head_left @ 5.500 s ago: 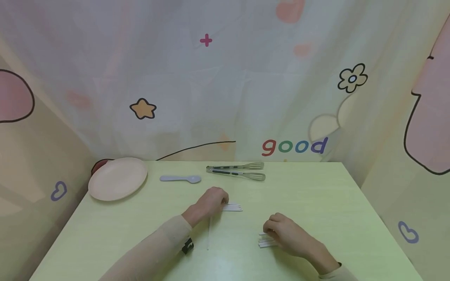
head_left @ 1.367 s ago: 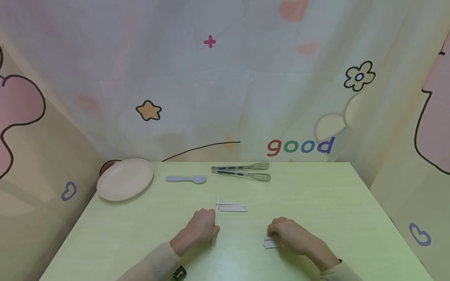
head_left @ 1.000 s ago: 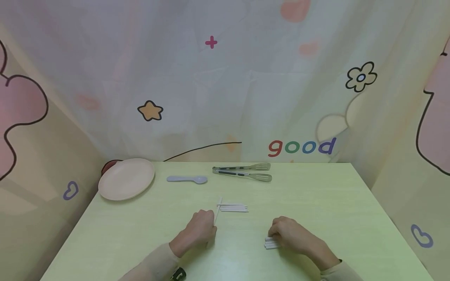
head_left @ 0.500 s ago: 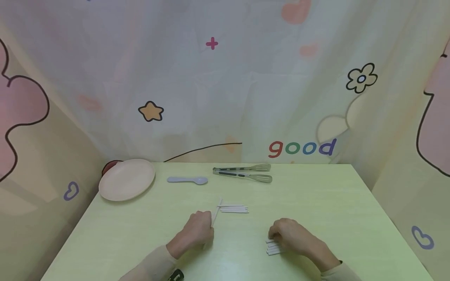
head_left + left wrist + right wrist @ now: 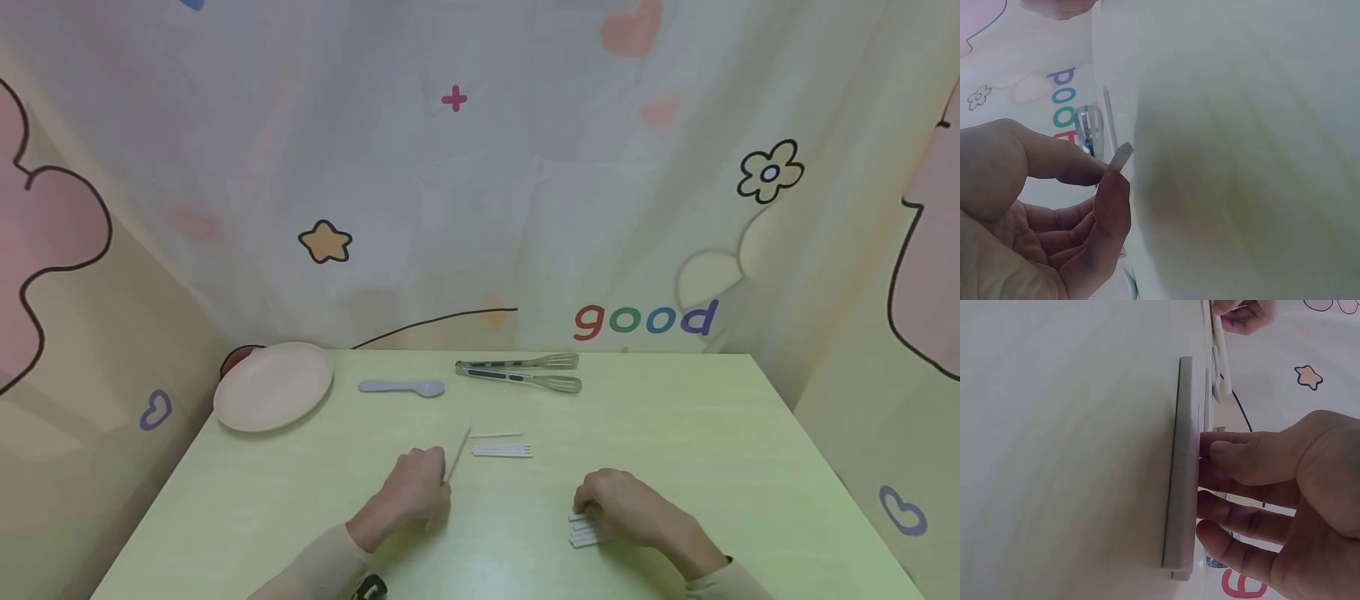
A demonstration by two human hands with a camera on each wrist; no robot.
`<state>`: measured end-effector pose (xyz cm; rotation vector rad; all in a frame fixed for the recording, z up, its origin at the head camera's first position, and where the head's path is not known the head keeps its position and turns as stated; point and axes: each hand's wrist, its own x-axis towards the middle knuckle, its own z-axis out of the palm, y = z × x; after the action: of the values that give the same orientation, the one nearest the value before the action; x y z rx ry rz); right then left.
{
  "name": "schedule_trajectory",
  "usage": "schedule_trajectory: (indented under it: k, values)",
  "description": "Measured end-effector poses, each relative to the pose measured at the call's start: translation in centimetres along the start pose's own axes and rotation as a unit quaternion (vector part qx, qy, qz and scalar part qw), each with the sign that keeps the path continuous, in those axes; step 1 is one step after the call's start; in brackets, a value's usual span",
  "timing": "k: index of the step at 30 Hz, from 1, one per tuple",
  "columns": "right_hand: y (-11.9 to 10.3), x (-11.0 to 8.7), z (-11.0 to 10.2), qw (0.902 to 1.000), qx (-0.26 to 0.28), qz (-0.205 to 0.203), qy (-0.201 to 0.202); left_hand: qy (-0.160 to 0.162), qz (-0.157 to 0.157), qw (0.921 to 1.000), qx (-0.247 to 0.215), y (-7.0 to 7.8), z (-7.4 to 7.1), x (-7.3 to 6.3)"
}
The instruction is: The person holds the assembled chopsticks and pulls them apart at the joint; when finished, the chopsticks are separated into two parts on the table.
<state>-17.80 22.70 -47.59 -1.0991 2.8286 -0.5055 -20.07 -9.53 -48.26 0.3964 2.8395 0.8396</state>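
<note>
My left hand pinches a thin white stick between thumb and index finger; the stick slants up to the right, and its near end pokes past the fingertips in the left wrist view. Close to its far tip lies a single white stick. Just below that is a neat row of several white sticks. My right hand stays over a second small group of white sticks, partly covering them. In the right wrist view its fingertips rest right behind one stick, fingers loosely bent.
A pale round plate stands at the back left of the table. A light purple spoon and metal tongs lie along the back. A printed curtain hangs behind the table.
My left hand has drawn back to the left with its stick. One stick of the middle row now lies apart, farther back. The sticks under my right hand have shifted nearer and spread a little.
</note>
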Motion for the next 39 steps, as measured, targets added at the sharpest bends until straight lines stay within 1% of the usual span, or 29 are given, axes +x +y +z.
schedule_trajectory:
  k: [3,10,15,23,31,39]
  values:
    - [0.0,0.1,-0.2,1.0000,-0.008,0.001,0.001,0.006,-0.003,1.0000,0.001,0.0,-0.5,0.0]
    - [-0.1,0.5,-0.8,0.9998,-0.014,-0.004,0.013,0.011,0.001,0.9996,0.025,-0.1,-1.2,-0.1]
    - [-0.1,0.5,-1.0,0.9996,-0.008,-0.011,0.026,0.025,0.014,0.9992,0.028,0.0,-1.6,-0.2]
    - [-0.3,0.7,-1.5,0.9993,-0.008,-0.004,0.036,0.044,0.030,0.9977,0.041,-0.2,-2.0,-0.1]
    - [-0.5,1.0,-2.2,0.9983,-0.023,0.007,0.054,0.065,0.042,0.9956,0.054,0.2,-2.8,-0.1]
    - [-0.8,1.4,-3.0,0.9955,-0.033,-0.010,0.088,0.081,0.050,0.9936,0.061,1.0,-4.0,-0.1]
